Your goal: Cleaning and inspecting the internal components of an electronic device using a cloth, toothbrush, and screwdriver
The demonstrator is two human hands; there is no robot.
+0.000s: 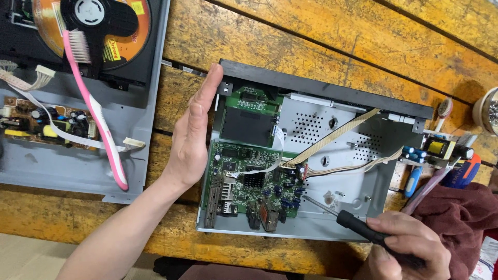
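Carefully, I brace my left hand (pixel 191 136) flat and open against the left wall of the open grey chassis (pixel 342 199) on the wooden bench (pixel 290 49). My right hand (pixel 407 249) is closed around the black-handled screwdriver (pixel 358 225); I would keep its tip square beside the green circuit board (pixel 254 179), clear of the ribbon cable (pixel 332 137).

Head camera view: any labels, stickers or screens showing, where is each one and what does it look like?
Orange disc: top left in the open player, round, orange printed face, partly under a black clamp.
Warning sticker: on that disc, small yellow triangle.
Yellow patch: disc's upper edge, small rectangle.
No screens in view.
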